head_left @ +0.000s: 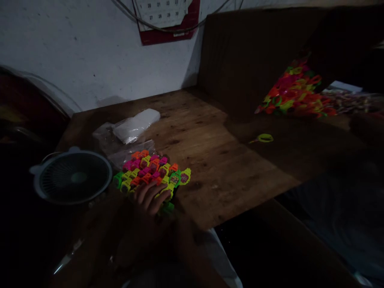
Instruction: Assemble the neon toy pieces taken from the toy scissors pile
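Rows of small toy wristwatches (150, 170) in neon pink, orange, yellow and green lie close together on the wooden table. My left hand (151, 197) rests over their near right corner, fingers stretched out and slightly apart, touching yellow watches. Deep shadow covers my right hand (177, 224), just right of and below the left one; its fingers cannot be made out. Close to both hands is a green piece (168, 207), partly hidden. Behind the rows lies clear plastic wrapping (132, 154) beside a white stack (138, 125), possibly bags.
A round, dark-meshed basket or fan-like object (73, 176) stands at the left. One yellow watch (265, 138) lies alone toward the right. A colourful heap of watches (294, 92) sits beside a large cardboard box (240, 60). A person's dark clothing (336, 224) shows at right.
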Action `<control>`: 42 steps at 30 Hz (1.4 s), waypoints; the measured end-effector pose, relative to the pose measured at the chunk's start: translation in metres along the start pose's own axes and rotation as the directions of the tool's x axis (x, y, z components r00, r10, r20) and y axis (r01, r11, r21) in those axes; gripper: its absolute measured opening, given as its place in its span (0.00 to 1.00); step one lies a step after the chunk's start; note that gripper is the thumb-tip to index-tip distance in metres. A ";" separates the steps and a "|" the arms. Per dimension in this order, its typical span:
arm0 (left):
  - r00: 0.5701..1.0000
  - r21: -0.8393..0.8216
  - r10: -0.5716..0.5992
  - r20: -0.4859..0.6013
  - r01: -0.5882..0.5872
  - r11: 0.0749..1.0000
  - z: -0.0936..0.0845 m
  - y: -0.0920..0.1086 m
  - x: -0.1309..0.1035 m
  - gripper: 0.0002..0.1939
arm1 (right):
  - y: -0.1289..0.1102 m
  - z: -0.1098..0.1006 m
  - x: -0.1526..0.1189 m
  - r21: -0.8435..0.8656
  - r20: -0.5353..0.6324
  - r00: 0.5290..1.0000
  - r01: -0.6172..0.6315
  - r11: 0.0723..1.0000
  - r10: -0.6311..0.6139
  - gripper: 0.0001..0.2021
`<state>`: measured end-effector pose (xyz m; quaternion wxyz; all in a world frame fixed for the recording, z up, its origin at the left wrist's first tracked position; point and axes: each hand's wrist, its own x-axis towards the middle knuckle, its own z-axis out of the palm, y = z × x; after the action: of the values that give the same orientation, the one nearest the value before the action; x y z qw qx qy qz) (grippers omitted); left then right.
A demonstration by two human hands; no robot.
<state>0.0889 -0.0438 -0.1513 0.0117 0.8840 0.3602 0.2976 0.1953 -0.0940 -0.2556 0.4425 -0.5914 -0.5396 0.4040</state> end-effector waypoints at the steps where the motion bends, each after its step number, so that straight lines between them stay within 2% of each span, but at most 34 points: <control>1: 1.000 0.044 0.023 0.009 -0.024 0.999 0.002 0.001 0.001 0.24 | 0.004 0.006 -0.001 -0.017 -0.009 1.000 -0.016 1.000 0.016 0.14; 3: 0.999 0.097 0.037 0.013 -0.038 0.995 0.005 0.003 0.001 0.22 | 0.006 0.012 -0.003 -0.059 -0.025 0.999 -0.048 0.997 0.047 0.14; 5: 0.999 0.095 0.033 -0.038 -0.029 0.995 0.008 0.003 0.001 0.20 | 0.002 0.008 -0.004 -0.068 -0.024 0.999 -0.034 0.997 0.033 0.14; 7: 0.997 0.087 0.039 -0.074 -0.033 0.996 0.010 0.001 -0.001 0.20 | -0.006 -0.008 -0.002 -0.013 0.012 1.000 0.025 1.000 -0.025 0.13; 9: 0.995 0.091 0.053 -0.086 -0.045 0.995 0.011 -0.002 -0.003 0.22 | -0.011 -0.032 0.005 0.100 0.004 0.998 0.063 0.993 -0.064 0.12; 12: 0.995 0.102 0.053 -0.084 -0.044 0.994 0.013 -0.005 -0.006 0.24 | -0.012 -0.069 0.028 0.134 -0.197 0.980 0.025 0.991 0.002 0.14; 14: 0.995 0.123 0.055 -0.086 -0.044 0.991 0.012 -0.004 -0.005 0.25 | -0.011 -0.082 0.047 0.009 -0.261 0.965 0.020 1.000 -0.017 0.15; 16: 0.997 0.165 0.061 -0.051 -0.052 0.985 0.010 -0.002 0.000 0.26 | -0.010 -0.081 0.062 -0.143 -0.175 0.980 0.068 0.987 -0.093 0.12; 18: 0.997 0.206 0.064 0.040 -0.071 0.976 0.007 0.000 0.008 0.27 | -0.009 -0.071 0.070 -0.226 -0.088 0.987 0.112 0.968 -0.135 0.08; 21: 0.971 0.229 0.086 0.222 -0.137 0.964 0.004 -0.001 0.020 0.31 | -0.005 -0.058 0.068 -0.267 -0.130 0.965 0.188 0.945 -0.229 0.11; 23: 0.952 0.218 0.124 0.282 -0.189 0.957 0.003 -0.003 0.024 0.33 | -0.003 -0.055 0.063 -0.274 -0.180 0.938 0.242 0.931 -0.297 0.11; 28: 0.955 0.162 0.135 0.265 -0.183 0.970 0.002 -0.004 0.026 0.34 | 0.000 -0.058 0.059 -0.206 -0.268 0.922 0.228 0.952 -0.279 0.09; 32: 0.954 0.151 0.106 0.279 -0.152 0.977 0.000 -0.001 0.025 0.33 | 0.002 -0.054 0.058 -0.334 -0.265 0.875 0.311 0.890 -0.406 0.10; 35: 0.948 0.151 0.127 0.290 -0.177 0.973 -0.001 -0.003 0.024 0.34 | 0.003 -0.051 0.057 -0.351 -0.294 0.864 0.301 0.887 -0.409 0.10; 39: 0.950 0.156 0.149 0.273 -0.197 0.968 -0.001 -0.005 0.022 0.35 | 0.004 -0.052 0.055 -0.347 -0.304 0.830 0.360 0.866 -0.467 0.09; 42: 0.952 0.171 0.121 0.280 -0.173 0.970 -0.001 -0.002 0.022 0.35 | 0.001 -0.054 0.054 -0.326 -0.297 0.850 0.338 0.883 -0.435 0.10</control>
<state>0.0995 -0.0279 -0.1396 -0.0482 0.9375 0.3154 0.1390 0.2520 -0.0448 -0.2418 0.5248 -0.5866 -0.6060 0.1150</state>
